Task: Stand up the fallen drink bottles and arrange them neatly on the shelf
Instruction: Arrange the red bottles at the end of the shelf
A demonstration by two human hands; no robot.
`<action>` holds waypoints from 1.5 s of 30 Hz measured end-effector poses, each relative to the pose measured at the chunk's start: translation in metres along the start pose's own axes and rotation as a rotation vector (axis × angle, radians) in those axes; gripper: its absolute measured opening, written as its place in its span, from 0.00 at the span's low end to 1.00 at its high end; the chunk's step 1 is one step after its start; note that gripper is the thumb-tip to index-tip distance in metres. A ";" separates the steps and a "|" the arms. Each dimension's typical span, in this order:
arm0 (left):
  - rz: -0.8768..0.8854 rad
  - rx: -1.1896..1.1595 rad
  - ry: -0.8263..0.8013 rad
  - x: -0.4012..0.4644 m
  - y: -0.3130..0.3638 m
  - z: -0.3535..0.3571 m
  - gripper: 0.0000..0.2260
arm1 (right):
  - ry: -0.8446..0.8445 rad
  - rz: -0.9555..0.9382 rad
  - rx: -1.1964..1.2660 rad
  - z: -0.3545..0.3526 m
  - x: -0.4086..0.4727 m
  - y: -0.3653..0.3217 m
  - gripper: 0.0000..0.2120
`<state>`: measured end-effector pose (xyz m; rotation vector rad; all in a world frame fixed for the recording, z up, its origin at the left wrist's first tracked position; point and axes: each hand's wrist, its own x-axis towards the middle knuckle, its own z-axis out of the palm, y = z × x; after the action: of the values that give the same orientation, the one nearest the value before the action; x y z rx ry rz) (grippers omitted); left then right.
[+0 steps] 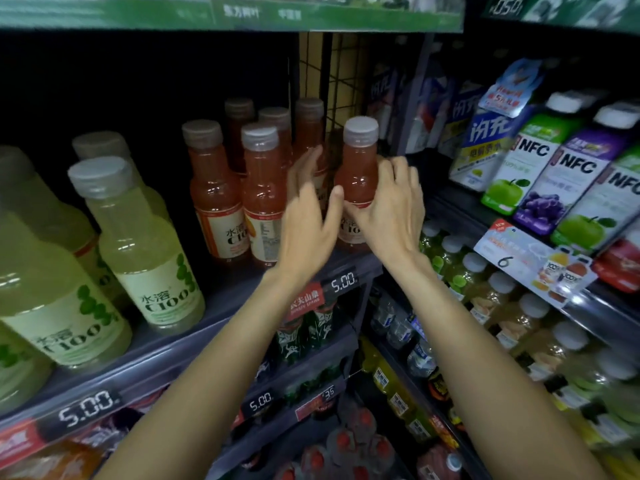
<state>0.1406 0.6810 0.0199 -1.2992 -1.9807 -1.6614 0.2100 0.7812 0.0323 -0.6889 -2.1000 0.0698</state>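
While gripped around its lower body by the right hand (388, 206), stands upright at the right end of the shelf (221, 306): a red drink bottle (358, 174) with a grey cap, thumb across its front near the label top, fingers curled round its right side. Just left of that bottle, hovering with fingers spread and holding nothing: the left hand (308, 216), thumb tip close to the bottle's shoulder, fingertips reaching toward another red bottle (310, 133) behind; whether they touch it, cannot tell. Further left of the held bottle, all upright: a cluster of red bottles (239, 174) with matching labels, two at the front, more behind. Well left of the held bottle, also upright on the same shelf: pale yellow-green bottles (138, 244) with grey caps. Directly behind the held bottle: a black wire divider (332, 81). Right of the held bottle, past the divider: juice cartons (540, 168) showing green apples and purple grapes. Below the held bottle, on the shelf edge: a price tag (343, 282) reading 5.00, and under it lower shelves crowded with more bottles.
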 end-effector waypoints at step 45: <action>-0.137 0.553 -0.156 0.086 -0.026 0.038 0.30 | 0.087 0.134 -0.024 0.000 0.025 0.010 0.25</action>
<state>0.0850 0.7561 0.0490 -1.1217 -2.4281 -0.9599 0.2032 0.8021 0.0476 -0.8318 -1.9730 0.0874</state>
